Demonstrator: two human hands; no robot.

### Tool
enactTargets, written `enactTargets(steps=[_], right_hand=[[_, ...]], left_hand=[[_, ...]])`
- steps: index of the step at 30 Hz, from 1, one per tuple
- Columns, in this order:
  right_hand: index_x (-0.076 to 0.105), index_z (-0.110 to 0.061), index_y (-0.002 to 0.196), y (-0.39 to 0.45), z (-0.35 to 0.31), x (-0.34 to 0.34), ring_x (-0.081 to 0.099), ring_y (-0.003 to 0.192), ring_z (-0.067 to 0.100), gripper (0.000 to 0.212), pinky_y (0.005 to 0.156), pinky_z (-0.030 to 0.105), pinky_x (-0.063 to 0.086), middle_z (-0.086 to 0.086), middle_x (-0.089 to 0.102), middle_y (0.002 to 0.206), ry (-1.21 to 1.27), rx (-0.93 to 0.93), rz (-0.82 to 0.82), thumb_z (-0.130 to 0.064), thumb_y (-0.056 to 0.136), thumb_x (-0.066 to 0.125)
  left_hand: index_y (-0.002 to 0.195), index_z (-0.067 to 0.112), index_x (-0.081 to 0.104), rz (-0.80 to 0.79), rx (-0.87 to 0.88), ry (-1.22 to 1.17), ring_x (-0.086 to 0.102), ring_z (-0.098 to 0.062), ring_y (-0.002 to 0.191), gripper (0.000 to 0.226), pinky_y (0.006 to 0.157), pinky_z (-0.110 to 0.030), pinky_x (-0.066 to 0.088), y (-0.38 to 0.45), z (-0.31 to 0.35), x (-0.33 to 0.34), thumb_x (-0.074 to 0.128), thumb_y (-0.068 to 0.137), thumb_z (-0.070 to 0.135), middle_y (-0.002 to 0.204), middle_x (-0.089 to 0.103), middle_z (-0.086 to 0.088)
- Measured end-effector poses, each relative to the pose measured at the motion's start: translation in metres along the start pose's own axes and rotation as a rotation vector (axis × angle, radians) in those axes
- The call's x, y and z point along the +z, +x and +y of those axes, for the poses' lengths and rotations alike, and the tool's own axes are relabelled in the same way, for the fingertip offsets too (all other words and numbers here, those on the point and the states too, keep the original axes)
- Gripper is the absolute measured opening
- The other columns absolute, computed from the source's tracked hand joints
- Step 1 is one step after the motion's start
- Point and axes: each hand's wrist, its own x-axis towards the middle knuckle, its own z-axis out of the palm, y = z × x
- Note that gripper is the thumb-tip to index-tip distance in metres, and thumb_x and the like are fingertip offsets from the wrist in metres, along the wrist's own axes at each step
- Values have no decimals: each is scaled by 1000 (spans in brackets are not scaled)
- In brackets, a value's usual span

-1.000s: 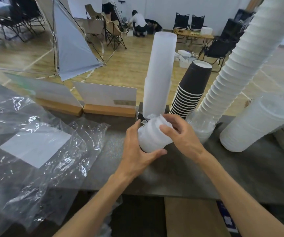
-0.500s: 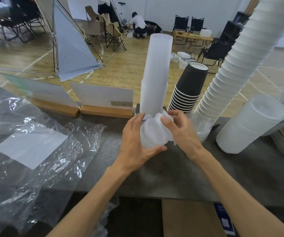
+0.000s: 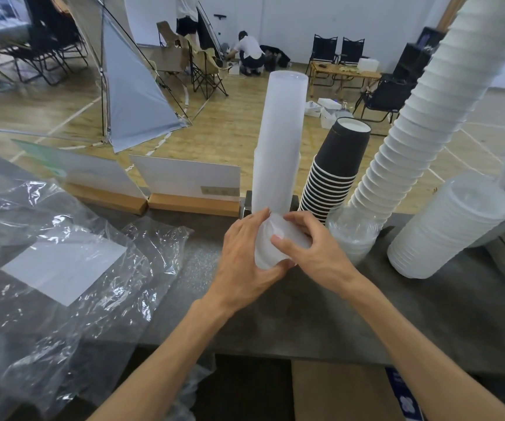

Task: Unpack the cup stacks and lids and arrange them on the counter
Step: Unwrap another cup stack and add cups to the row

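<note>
A short stack of frosted cups in a thin plastic wrap (image 3: pixel 268 249) sits between my hands above the dark counter (image 3: pixel 321 314). My left hand (image 3: pixel 245 256) grips its left side and bottom. My right hand (image 3: pixel 309 247) pinches the wrap at its upper right. Right behind stands a tall frosted cup stack (image 3: pixel 280 141). Beside that are a black paper cup stack (image 3: pixel 336 168), a long leaning white cup stack (image 3: pixel 421 117) and a stack of translucent lids (image 3: pixel 448 232) lying on its side.
Crumpled clear plastic bags (image 3: pixel 63 268) cover the counter's left part. Two sign boards on wooden bases (image 3: pixel 190 192) stand along the far edge. A clear lid pile (image 3: pixel 351 238) sits under the white cups. A cardboard box (image 3: pixel 336 390) lies below the counter.
The wrapped cup stack has shifted up toward the base of the tall frosted stack. My right fingers have moved over its top and now pinch the wrap; my left hand keeps its grip.
</note>
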Motion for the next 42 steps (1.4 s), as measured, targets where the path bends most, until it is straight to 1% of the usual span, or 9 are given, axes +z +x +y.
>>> enactTargets(steps=[5, 10, 17, 19, 22, 29, 37, 40, 42], right_hand=[[49, -27, 131, -2, -12, 8, 53, 116, 9, 63, 84, 13, 49, -10, 53, 129, 29, 73, 103, -58, 81, 73], [47, -29, 131, -4, -12, 12, 51, 118, 13, 65, 101, 33, 52, -6, 50, 131, -52, 73, 145, -60, 80, 72], [44, -41, 132, 4, -4, -7, 52, 118, 8, 63, 91, 22, 51, -19, 48, 129, -118, 15, -91, -52, 80, 78], [43, -44, 134, 6, -4, -16, 50, 119, 4, 67, 88, 17, 48, -23, 46, 130, -149, -10, -189, -52, 79, 80], [42, -46, 137, 6, -3, -27, 49, 123, 4, 73, 96, 23, 51, -25, 44, 136, -143, -43, -277, -56, 76, 80], [52, -40, 130, 8, -1, -35, 56, 121, 7, 64, 95, 24, 55, -20, 56, 131, -119, -17, -255, -54, 75, 82], [48, -37, 138, 14, -2, -37, 56, 122, 11, 74, 102, 37, 54, -16, 55, 134, -251, -34, -286, -59, 74, 80], [44, -39, 142, 17, -3, -42, 54, 125, 12, 81, 106, 42, 51, -16, 54, 137, -273, -47, -348, -59, 73, 81], [41, -38, 145, 17, -6, -44, 52, 126, 11, 82, 108, 41, 50, -16, 52, 139, -308, -70, -375, -54, 76, 82]], left_hand=[[149, 23, 33, 33, -7, 43, 29, 9, 129, 98, 114, -22, 30, 1, -1, 9, 84, 71, 52, 147, 44, 7], [149, 25, 35, -49, -57, -39, 31, 7, 128, 94, 104, -4, 23, 0, -4, 2, 86, 72, 45, 146, 43, 11], [137, 44, 35, -137, -59, -98, 40, 6, 125, 84, 96, 2, 27, 8, -8, -9, 85, 70, 41, 131, 42, 31], [139, 39, 39, -166, -66, -119, 42, 1, 127, 82, 98, -3, 31, 9, -10, -9, 80, 69, 49, 136, 46, 23], [144, 35, 38, -188, -69, -141, 46, -9, 129, 86, 102, -15, 38, 10, -12, -8, 76, 70, 57, 139, 48, 16], [142, 38, 36, -190, -60, -152, 45, -11, 130, 83, 106, -22, 40, 7, -12, -8, 74, 70, 54, 139, 46, 17], [139, 46, 33, -175, -68, -160, 46, -8, 128, 78, 103, -18, 42, 5, -13, -6, 80, 77, 46, 139, 46, 18], [139, 42, 35, -174, -70, -164, 46, -4, 126, 77, 98, -9, 40, 6, -13, -6, 82, 78, 42, 139, 46, 17], [142, 37, 38, -182, -65, -171, 46, -6, 128, 79, 101, -13, 39, 7, -14, -6, 80, 76, 45, 139, 47, 16]])
